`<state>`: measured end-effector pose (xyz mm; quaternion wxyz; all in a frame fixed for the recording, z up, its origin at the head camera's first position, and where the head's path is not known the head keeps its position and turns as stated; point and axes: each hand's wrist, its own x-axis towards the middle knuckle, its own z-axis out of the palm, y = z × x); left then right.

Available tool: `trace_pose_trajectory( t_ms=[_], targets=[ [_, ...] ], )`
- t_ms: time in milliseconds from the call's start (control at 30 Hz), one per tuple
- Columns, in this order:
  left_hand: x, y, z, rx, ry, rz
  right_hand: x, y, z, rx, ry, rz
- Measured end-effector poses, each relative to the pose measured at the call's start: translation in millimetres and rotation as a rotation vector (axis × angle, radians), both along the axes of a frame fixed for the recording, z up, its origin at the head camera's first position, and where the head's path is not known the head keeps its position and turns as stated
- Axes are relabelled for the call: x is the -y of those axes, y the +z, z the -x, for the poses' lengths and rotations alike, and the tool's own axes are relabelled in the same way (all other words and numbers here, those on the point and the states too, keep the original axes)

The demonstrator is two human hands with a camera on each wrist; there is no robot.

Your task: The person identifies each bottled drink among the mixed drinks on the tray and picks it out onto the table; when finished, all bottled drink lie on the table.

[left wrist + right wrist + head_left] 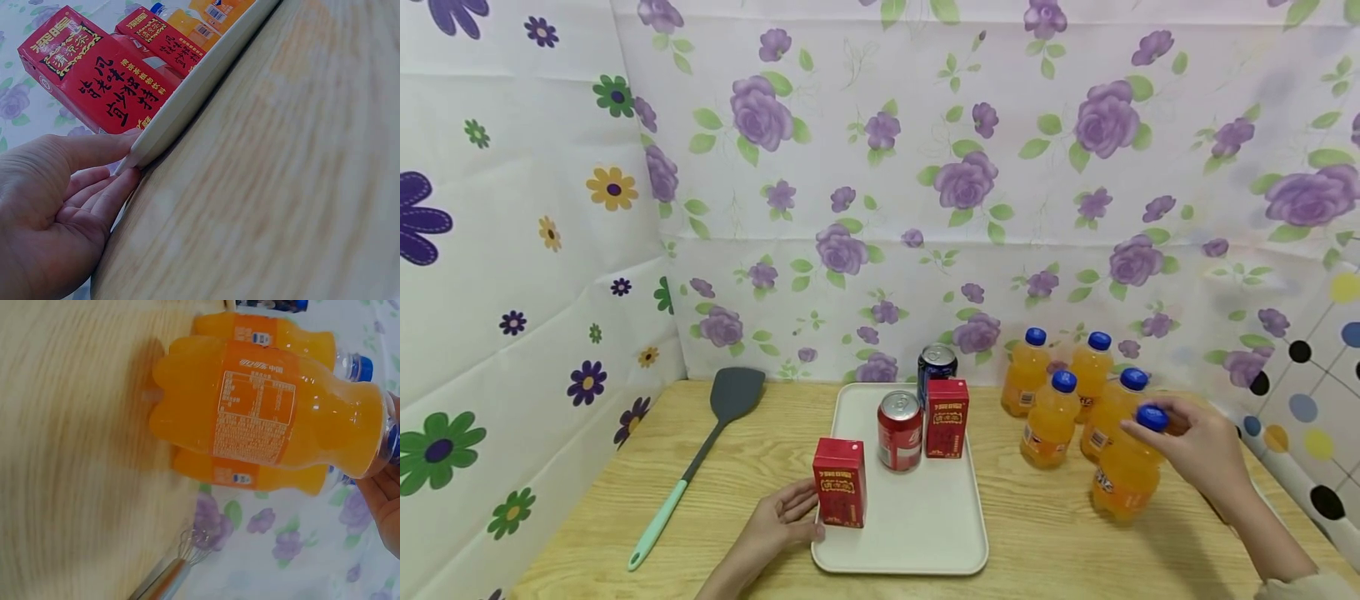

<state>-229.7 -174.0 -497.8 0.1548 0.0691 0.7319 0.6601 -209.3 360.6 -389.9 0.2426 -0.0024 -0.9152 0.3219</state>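
Observation:
My left hand (pixel 781 518) pinches the left rim of a cream tray (pixel 917 533), thumb above and fingers underneath in the left wrist view. Close by the thumb stands a red drink carton (pixel 839 483) on the tray. A red soda can (pixel 899 432), a second red carton (pixel 947 419) and a dark blue can (pixel 937 363), partly hidden, stand farther back. At the right, my right hand (pixel 1198 442) grips an orange soda bottle (pixel 262 406) by its blue cap. The bottle is nearly upright; whether its base touches the table I cannot tell.
Several more orange soda bottles (pixel 1048 421) stand behind the held one, right of the tray. A dark spatula with a mint handle (pixel 658 521) lies at the left. A whisk (pixel 194 547) shows in the right wrist view. Flowered cloth (pixel 887 200) hangs behind the table.

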Motion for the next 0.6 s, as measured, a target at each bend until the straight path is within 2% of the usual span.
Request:
trace_pose_trajectory(
  t_ms=[200, 400, 600],
  targets=[
    [1.3, -1.0, -2.0, 0.000, 0.008, 0.006, -7.8, -5.3, -1.4, 0.030, -0.015, 0.017],
    [0.0, -0.3, 2.0, -0.029, -0.008, 0.012, -10.1, -2.5, -2.9, 0.013, 0.003, 0.054],
    [-0.3, -0.8, 0.6, -0.017, -0.002, 0.006, -8.1, -7.5, -6.0, 0.048, 0.008, 0.097]
  ],
)
